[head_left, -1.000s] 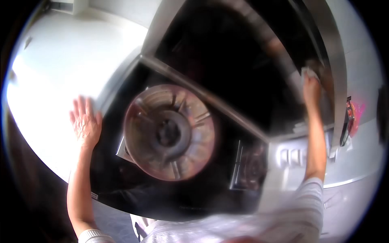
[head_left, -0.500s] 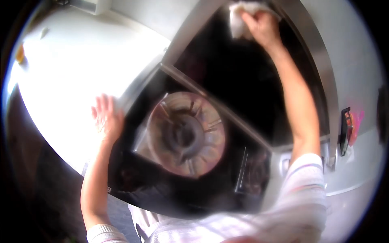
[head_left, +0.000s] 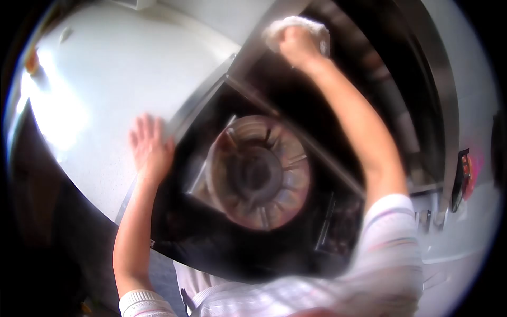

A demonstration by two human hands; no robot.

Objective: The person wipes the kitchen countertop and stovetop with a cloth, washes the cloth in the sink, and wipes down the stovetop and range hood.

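Observation:
My right hand point(head_left: 300, 47) grips a white cloth point(head_left: 319, 30) against the dark glossy panel, close to its metal side frame at the top. The cloth is bunched under my closed fingers. My left hand point(head_left: 150, 145) rests with fingers stretched out on the white countertop point(head_left: 132, 68), beside the metal edge of the black cooktop point(head_left: 206, 251). Between my arms a round burner point(head_left: 296, 185) with a ring of prongs sits on the cooktop, and neither hand touches it.
A metal strip point(head_left: 322, 153) runs between the cooktop and the dark panel. A small orange thing point(head_left: 33, 62) stands at the counter's far left. At the right, a dark holder with something red and pink point(head_left: 466, 174) is by the pale wall.
My right hand has moved left with the cloth, across the top of the dark panel. The left hand stays on the countertop. The whole view has shifted slightly.

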